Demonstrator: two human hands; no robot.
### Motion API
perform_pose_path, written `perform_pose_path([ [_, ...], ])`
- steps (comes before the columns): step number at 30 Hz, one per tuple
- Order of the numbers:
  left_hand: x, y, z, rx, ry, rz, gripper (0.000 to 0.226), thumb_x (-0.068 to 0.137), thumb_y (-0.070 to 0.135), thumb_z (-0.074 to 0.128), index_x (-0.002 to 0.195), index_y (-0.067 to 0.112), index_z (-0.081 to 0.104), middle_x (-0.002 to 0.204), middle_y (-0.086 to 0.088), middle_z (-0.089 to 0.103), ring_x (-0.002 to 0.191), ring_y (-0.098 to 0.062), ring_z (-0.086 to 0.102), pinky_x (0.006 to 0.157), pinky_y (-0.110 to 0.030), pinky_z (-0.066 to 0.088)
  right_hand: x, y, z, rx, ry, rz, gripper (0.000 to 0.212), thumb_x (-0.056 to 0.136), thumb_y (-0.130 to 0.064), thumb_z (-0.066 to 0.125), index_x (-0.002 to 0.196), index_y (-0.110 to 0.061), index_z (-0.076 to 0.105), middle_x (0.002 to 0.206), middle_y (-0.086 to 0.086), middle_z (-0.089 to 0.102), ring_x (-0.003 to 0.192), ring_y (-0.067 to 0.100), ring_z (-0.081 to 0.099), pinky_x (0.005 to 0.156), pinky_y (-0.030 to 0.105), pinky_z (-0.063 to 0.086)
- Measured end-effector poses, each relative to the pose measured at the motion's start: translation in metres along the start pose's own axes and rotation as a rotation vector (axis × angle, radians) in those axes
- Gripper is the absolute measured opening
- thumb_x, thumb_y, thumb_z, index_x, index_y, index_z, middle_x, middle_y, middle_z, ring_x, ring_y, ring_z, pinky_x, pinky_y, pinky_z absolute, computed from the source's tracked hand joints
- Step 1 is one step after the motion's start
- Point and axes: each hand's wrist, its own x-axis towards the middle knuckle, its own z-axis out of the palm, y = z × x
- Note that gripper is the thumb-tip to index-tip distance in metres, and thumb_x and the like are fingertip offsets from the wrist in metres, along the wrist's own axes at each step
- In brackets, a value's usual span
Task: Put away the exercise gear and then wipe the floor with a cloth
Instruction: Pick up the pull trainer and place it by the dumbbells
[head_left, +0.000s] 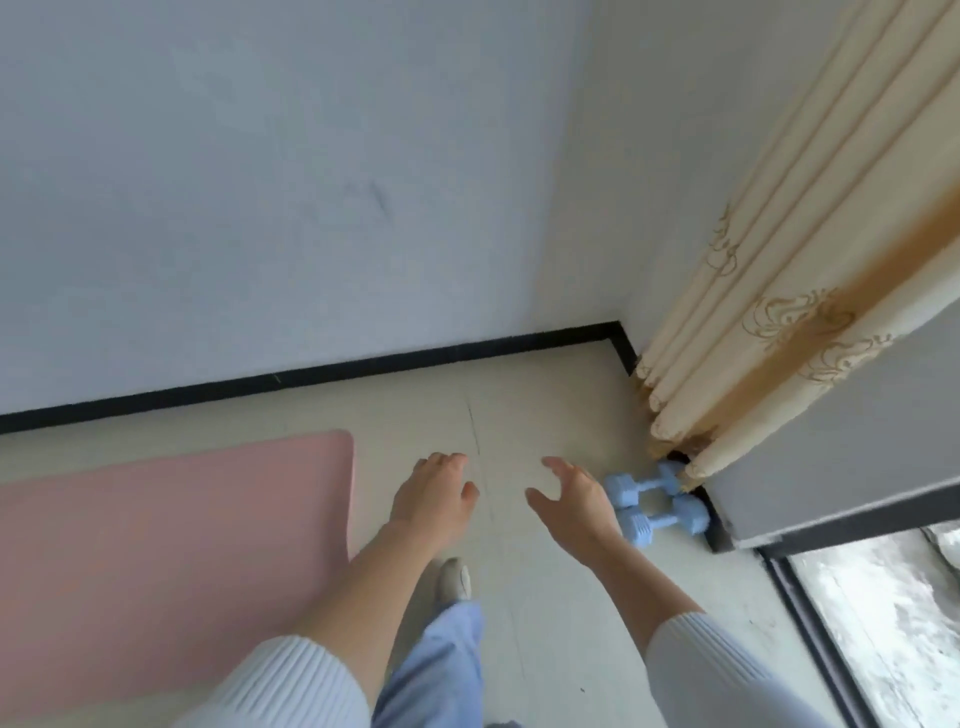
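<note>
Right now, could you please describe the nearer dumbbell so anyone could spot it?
Start at the cream curtain on the right. At its foot two light blue dumbbells lie side by side. The nearer dumbbell lies closest to the camera; the far dumbbell reaches the hem.

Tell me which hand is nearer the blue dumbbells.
Right. The right hand is open just left of the blue dumbbells; the left hand is farther left, nearer the pink yoga mat.

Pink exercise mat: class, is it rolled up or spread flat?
Spread flat. The pink exercise mat lies unrolled on the tiled floor, its rounded corner and straight edges flush with it.
</note>
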Motion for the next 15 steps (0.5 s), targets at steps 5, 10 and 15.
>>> perform_pose_path([
  [5, -0.092, -0.074, -0.051, -0.050, 0.129, -0.146, 0.045, 0.096, 0.027, 0.041, 0.140, 0.015, 0.041, 0.138, -0.004, 0.048, 0.127, -0.023, 0.041, 0.097, -0.039, 0.044, -0.064, -0.089, 0.039, -0.149, -0.102, -0.230, 0.055, 0.089, -0.038, 0.055, 0.140, -0.024, 0.041, 0.138, -0.002, 0.048, 0.128, 0.017, 0.043, 0.100, 0.031, 0.039],
  [10, -0.182, -0.169, -0.088, -0.094, 0.248, -0.280, 0.047, 0.097, 0.028, 0.044, 0.142, 0.015, 0.037, 0.138, -0.005, 0.047, 0.125, -0.023, 0.043, 0.097, -0.036, 0.043, -0.119, -0.187, 0.109, -0.279, -0.192, -0.438, 0.055, 0.091, -0.038, 0.053, 0.142, -0.024, 0.039, 0.140, -0.002, 0.046, 0.128, 0.018, 0.041, 0.103, 0.034, 0.038],
  [15, -0.281, -0.307, -0.110, -0.131, 0.272, -0.472, 0.052, 0.096, 0.031, 0.040, 0.145, 0.015, 0.031, 0.142, -0.008, 0.041, 0.130, -0.025, 0.036, 0.101, -0.039, 0.039, -0.186, -0.293, 0.214, -0.431, -0.293, -0.591, 0.059, 0.090, -0.040, 0.053, 0.145, -0.025, 0.034, 0.142, -0.001, 0.043, 0.129, 0.021, 0.041, 0.105, 0.038, 0.039],
])
